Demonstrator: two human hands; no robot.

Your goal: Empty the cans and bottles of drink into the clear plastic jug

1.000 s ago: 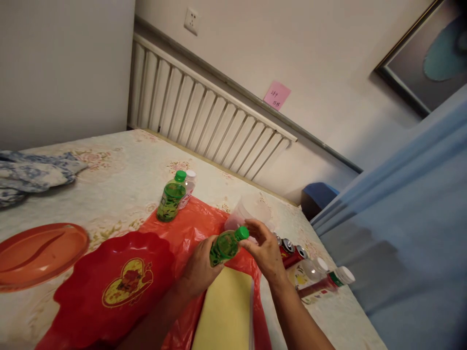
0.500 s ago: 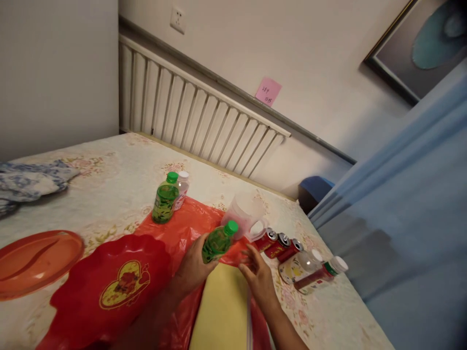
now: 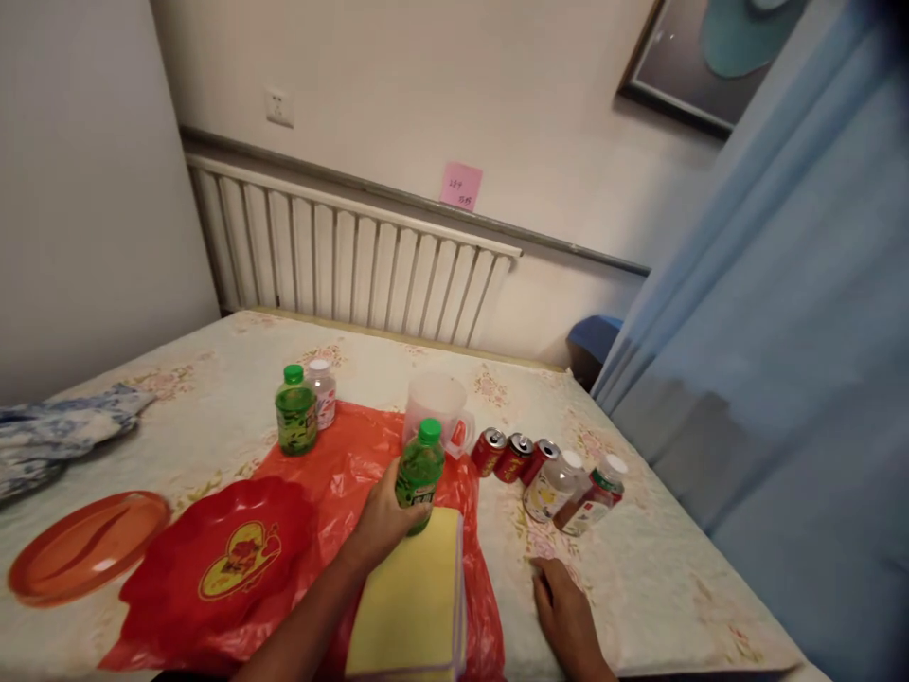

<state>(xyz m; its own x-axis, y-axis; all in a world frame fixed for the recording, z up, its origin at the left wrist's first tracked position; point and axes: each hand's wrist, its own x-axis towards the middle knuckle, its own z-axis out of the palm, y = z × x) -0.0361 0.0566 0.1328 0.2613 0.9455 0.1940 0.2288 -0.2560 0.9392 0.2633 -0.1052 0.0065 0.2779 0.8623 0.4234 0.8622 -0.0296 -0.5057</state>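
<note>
My left hand (image 3: 387, 516) is wrapped round a green bottle (image 3: 420, 474) with a green cap, upright above the far end of a yellow book (image 3: 408, 606). The book lies on a red plastic sheet (image 3: 355, 464). My right hand (image 3: 564, 606) is low over the tablecloth, right of the sheet, with its fingers curled; whether it holds anything is hidden. Behind the held bottle stands a clear pitcher (image 3: 435, 398). Another green bottle (image 3: 296, 417) stands at the sheet's far left corner beside a white-capped bottle (image 3: 323, 393).
A red scalloped plate (image 3: 284, 511) and an orange oval tray (image 3: 49, 568) lie at left, near a blue-white cloth (image 3: 63, 431). Several red cans (image 3: 517, 459) and two white-capped bottles (image 3: 550, 491) stand at right. A blue curtain (image 3: 753, 379) hangs beyond.
The camera view has levelled and shifted. My right hand has moved away from the held bottle, to the right and down over the tablecloth, and its fingers have curled. The bottle stands more upright in my left hand.
</note>
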